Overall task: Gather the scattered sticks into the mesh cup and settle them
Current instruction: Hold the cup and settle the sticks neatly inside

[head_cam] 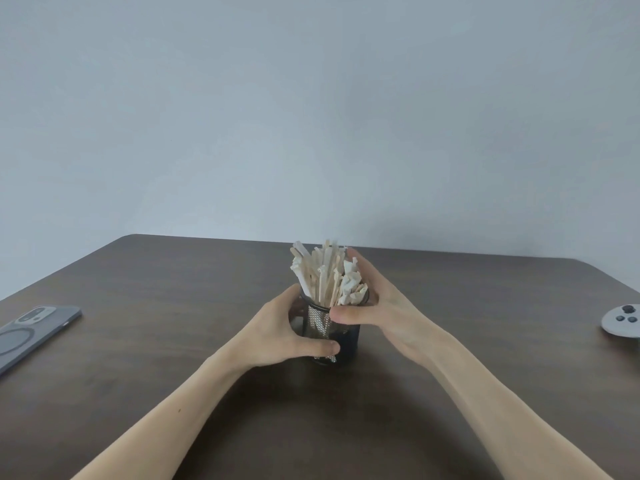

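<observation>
Sticks [325,275] are bunched upright in the black mesh cup [348,341], center of frame on the brown table [138,341]. Left hand [277,336] wraps the cup's base, right hand [384,306] curls around rim and sticks. Phone [33,332] far left, no readable writing anywhere

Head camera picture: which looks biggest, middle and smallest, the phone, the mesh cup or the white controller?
1. Phone, though cut off by the edge.
2. Mesh cup, partly hidden by hands.
3. White controller, also cut off, so unsure.
</observation>
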`<act>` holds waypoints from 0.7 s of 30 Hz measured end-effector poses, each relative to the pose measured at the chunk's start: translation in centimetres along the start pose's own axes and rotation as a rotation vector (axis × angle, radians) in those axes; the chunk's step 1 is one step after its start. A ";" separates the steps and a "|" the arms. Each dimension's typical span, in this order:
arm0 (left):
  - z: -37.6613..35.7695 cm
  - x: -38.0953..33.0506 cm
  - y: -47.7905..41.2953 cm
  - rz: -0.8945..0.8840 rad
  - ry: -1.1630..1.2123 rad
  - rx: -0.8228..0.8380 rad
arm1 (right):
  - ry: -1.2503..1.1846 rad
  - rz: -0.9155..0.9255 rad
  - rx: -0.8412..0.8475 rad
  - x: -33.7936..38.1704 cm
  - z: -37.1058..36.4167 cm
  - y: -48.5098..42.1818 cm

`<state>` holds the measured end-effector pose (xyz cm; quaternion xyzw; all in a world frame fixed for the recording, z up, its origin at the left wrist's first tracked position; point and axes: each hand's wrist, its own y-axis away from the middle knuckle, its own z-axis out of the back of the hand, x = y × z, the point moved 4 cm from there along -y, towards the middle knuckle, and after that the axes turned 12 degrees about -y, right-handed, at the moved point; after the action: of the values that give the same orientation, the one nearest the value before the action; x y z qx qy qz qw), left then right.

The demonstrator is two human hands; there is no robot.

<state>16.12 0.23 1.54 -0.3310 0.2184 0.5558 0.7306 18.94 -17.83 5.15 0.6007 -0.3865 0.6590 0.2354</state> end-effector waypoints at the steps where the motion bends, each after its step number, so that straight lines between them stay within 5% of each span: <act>1: 0.0 0.0 0.0 0.003 0.019 0.024 | -0.019 0.001 0.016 0.0 0.1 0.0; 8: -0.1 -0.5 0.2 -0.005 -0.042 0.034 | -0.032 -0.004 -0.167 -1.1 0.7 -0.3; 21: 0.7 -0.3 0.0 0.007 -0.014 0.087 | 0.043 -0.044 -0.070 -0.7 0.4 0.2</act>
<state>15.96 0.58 2.19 -0.2944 0.2384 0.5508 0.7437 19.20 -18.14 4.39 0.5862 -0.3908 0.6525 0.2792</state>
